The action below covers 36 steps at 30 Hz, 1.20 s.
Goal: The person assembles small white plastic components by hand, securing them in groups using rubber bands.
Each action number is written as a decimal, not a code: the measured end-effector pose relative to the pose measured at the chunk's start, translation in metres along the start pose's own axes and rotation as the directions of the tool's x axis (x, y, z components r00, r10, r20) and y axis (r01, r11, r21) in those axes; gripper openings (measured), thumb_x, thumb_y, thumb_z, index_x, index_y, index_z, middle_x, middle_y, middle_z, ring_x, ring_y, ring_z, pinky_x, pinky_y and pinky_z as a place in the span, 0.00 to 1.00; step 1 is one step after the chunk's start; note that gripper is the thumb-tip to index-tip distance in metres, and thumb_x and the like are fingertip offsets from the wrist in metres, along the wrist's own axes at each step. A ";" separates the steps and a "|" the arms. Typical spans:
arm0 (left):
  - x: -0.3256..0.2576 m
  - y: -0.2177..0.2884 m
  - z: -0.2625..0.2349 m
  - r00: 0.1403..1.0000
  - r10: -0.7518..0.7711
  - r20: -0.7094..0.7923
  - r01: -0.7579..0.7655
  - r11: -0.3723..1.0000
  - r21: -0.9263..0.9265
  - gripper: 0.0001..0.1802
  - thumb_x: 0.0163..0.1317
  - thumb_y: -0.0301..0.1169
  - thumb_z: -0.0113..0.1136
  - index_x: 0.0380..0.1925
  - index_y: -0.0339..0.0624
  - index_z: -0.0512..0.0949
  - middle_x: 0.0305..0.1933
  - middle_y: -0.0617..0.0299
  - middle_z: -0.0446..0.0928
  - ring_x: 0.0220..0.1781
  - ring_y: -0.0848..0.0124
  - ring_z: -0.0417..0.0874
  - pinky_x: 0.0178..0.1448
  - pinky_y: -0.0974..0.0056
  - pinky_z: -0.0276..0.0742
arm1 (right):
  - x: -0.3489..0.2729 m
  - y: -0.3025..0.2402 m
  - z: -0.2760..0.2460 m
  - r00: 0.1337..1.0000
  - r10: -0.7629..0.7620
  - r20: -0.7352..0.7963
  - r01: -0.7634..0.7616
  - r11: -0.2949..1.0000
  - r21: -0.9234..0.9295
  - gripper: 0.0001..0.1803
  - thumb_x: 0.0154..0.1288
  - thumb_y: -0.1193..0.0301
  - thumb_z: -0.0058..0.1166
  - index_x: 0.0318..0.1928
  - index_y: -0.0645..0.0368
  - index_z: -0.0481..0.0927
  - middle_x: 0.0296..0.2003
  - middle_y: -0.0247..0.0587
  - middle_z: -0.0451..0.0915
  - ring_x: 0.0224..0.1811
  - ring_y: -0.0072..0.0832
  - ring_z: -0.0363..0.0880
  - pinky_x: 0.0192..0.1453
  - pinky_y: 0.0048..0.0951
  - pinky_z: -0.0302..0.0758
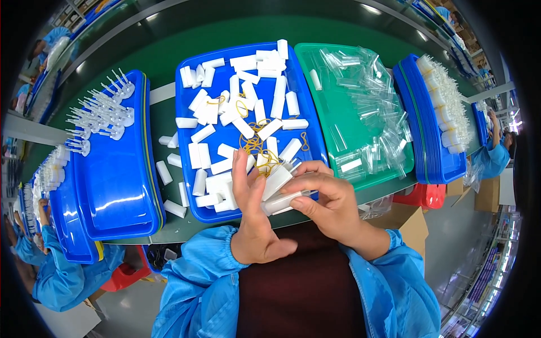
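My right hand [327, 200] is closed on a small bundle of white rectangular pieces [277, 183], fingers on top and thumb below. My left hand [253, 217] is held upright beside the bundle, fingers stretched and thumb apart. Its fingers come up against the bundle's left side; I cannot tell whether they touch it. Just beyond both hands lies a blue tray [181, 146] with many loose white pieces [280, 96], some flat and some on end. Yellow rubber bands [252, 143] lie tangled among them in the middle of the tray.
Right of it, a green tray [324, 121] holds clear plastic sleeves [389, 135]. Stacked blue trays [408, 112] at far right carry bundled white parts [445, 107]. At left, a blue tray [118, 186] holds white spiked parts [107, 107]. Co-workers in blue sleeves [73, 270] sit either side.
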State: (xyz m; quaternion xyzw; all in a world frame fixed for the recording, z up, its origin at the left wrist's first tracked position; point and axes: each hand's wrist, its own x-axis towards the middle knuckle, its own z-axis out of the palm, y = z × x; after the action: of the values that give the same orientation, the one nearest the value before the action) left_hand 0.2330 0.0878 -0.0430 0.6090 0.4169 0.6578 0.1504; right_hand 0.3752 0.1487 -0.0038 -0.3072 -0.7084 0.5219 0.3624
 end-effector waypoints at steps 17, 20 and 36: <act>0.011 0.002 -0.015 0.912 -0.322 0.254 0.353 0.932 -0.087 0.10 0.61 0.27 0.56 0.41 0.41 0.70 0.71 0.39 0.45 0.72 0.44 0.51 0.70 0.47 0.50 | 0.011 0.002 -0.035 0.969 -0.001 0.246 -0.028 0.993 0.116 0.11 0.56 0.81 0.56 0.40 0.59 0.83 0.36 0.38 0.83 0.45 0.31 0.79 0.50 0.29 0.72; 0.011 0.001 -0.017 0.906 -0.307 0.292 0.335 0.941 -0.053 0.09 0.62 0.28 0.55 0.41 0.41 0.70 0.71 0.38 0.45 0.72 0.44 0.51 0.70 0.47 0.51 | 0.014 -0.001 -0.039 0.959 0.000 0.284 -0.017 0.998 0.060 0.08 0.55 0.78 0.60 0.38 0.59 0.84 0.33 0.38 0.83 0.40 0.30 0.80 0.46 0.28 0.72; 0.015 0.004 -0.013 0.918 -0.244 0.312 0.249 0.968 0.024 0.07 0.64 0.30 0.52 0.40 0.40 0.70 0.69 0.34 0.46 0.71 0.46 0.54 0.63 0.51 0.64 | 0.006 0.010 -0.039 0.982 -0.001 0.191 0.019 0.995 -0.097 0.07 0.53 0.71 0.64 0.35 0.50 0.86 0.31 0.31 0.84 0.39 0.25 0.81 0.49 0.28 0.65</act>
State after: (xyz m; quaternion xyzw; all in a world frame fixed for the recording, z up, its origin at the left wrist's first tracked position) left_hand 0.2191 0.0916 -0.0290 0.6468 0.4559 0.5321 0.3010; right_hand 0.4050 0.1766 -0.0043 -0.2699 -0.7662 0.5115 0.2801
